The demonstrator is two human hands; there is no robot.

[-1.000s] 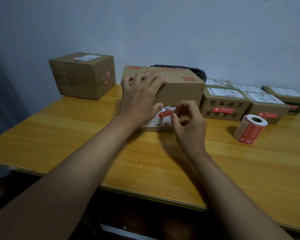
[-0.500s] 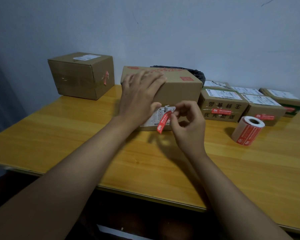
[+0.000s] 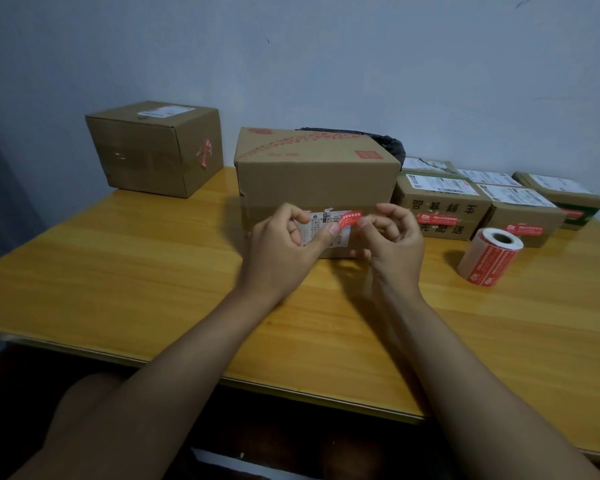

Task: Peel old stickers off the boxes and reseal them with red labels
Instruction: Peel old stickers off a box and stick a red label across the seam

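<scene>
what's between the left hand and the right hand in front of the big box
In the head view, a red label spans the gap: the left hand and the right hand each pinch an end, in front of the white sticker on the box.

six cardboard boxes on one wooden table (image 3: 153, 289): one cube-like box (image 3: 153, 150) at the far left, one long box (image 3: 312, 171) in the middle, and four small boxes (image 3: 440, 199) grouped at the right. one roll of red labels (image 3: 489, 259). one red label (image 3: 350, 218) between two hands. one black bag (image 3: 392, 145) behind the long box.
</scene>
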